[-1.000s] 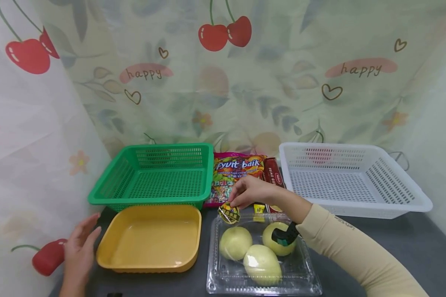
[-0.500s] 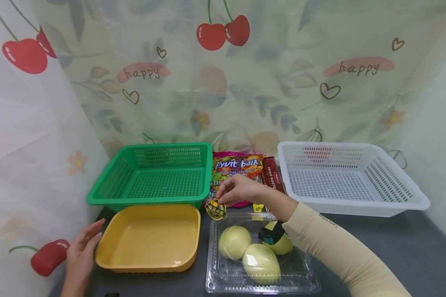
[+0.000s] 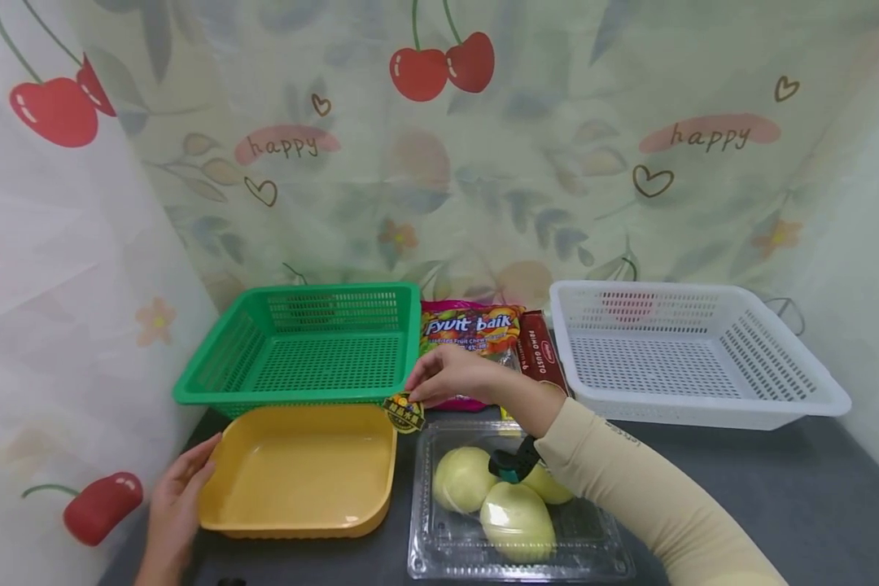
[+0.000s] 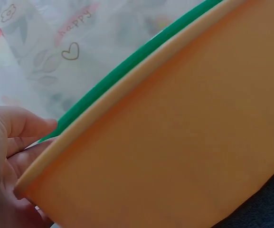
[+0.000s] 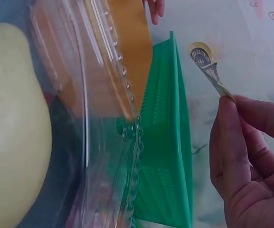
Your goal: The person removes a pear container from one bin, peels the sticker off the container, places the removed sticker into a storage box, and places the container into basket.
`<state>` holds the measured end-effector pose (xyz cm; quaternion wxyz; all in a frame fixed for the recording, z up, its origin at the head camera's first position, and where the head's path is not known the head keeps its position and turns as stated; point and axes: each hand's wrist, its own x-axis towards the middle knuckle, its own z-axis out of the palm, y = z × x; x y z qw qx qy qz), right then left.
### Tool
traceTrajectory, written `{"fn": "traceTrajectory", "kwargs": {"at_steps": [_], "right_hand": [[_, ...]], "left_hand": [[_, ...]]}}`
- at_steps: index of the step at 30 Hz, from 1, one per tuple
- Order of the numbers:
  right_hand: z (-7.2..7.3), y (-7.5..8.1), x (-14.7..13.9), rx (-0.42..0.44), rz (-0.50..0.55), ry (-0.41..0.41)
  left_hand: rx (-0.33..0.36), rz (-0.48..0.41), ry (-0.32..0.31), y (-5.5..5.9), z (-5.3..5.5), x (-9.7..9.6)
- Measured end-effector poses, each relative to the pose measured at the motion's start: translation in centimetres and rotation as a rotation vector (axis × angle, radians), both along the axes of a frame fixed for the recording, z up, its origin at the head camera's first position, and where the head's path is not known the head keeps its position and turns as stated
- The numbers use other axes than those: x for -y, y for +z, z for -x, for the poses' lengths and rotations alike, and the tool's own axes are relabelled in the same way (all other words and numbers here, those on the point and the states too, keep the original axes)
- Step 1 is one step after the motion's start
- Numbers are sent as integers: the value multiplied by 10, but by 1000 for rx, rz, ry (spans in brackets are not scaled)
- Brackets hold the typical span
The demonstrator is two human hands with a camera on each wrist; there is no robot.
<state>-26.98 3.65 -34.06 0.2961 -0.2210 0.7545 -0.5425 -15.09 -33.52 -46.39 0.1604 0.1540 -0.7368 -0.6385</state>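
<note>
My right hand pinches a sticker, black and gold with a fruit print, between thumb and fingertips. In the right wrist view the sticker is curled along its length. Below that forearm sits a clear plastic clamshell box with three pale yellow-green round fruits inside; the watch strap and sleeve partly cover one. At the left, my left hand touches the rim of a yellow-orange tray, its fingers extended. The left wrist view has those fingers at the tray's rim.
Behind the tray stands a green slotted basket; a white one stands back right. Between them lie a colourful candy bag and a dark red packet. A patterned sheet hangs behind.
My right hand has moved left with the sticker, from above the clear box toward the tray's right rim. My left hand has moved right and now touches the tray, whose left side has shifted slightly.
</note>
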Motion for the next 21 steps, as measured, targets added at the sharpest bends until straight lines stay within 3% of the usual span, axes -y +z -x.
{"fn": "traceTrajectory", "kwargs": {"at_steps": [3,5,11,16,21], "right_hand": [[0,-1,7,5,1,-8],[1,-1,12,4,-1,-13],[1,-1,30,2,1,-11],[1,-3,44,16,15,-7],[5,-7,54,37,25,-20]], "left_hand": [[34,16,29,15,-5,-13],[41,6,56,18,-5,-18],[99,56,116,16,-4,-21],[154,116,122,15,-4,-21],[153,112,117,16,-3,-22]]}}
